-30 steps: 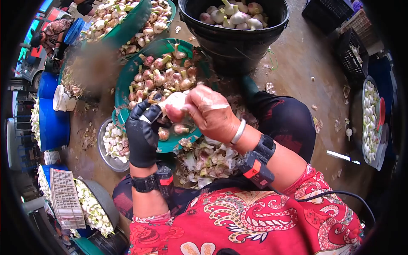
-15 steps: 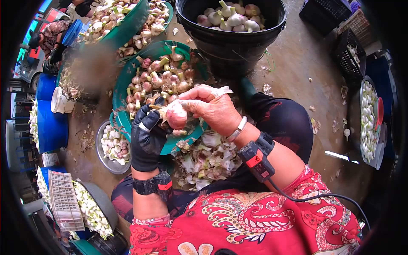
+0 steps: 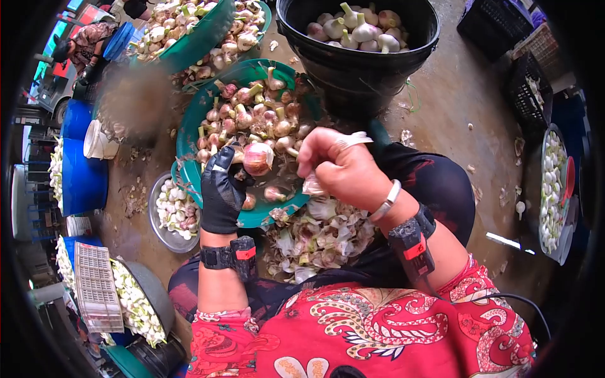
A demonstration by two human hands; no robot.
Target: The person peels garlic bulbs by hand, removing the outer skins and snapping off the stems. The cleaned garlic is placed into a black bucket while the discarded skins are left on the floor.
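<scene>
My left hand (image 3: pixel 220 192), in a black glove, is closed around the stem end of a pinkish garlic bulb (image 3: pixel 259 160). The bulb's rounded side faces right, above a green basin (image 3: pixel 186 140) of unpeeled garlic with stems. To its right, my bare right hand (image 3: pixel 353 169) is curled shut, apart from the bulb, with a papery piece of garlic skin (image 3: pixel 313 185) at its fingertips. A pale strip is wrapped on one of its fingers. Below the hands lies a heap of peeled garlic skins (image 3: pixel 318 242) in front of my lap.
A black bucket (image 3: pixel 353 79) with cleaner garlic bulbs stands beyond the basin. A metal bowl (image 3: pixel 165 234) of white garlic sits at left. More garlic fills a tilted green basin (image 3: pixel 208 41). Black crates (image 3: pixel 495 25) stand at the right; another person (image 3: pixel 91 44) is far left.
My right hand has pulled away from the bulb to the right and slightly down, with a piece of skin. The bulb's stem, partly covered before, now points toward the glove.
</scene>
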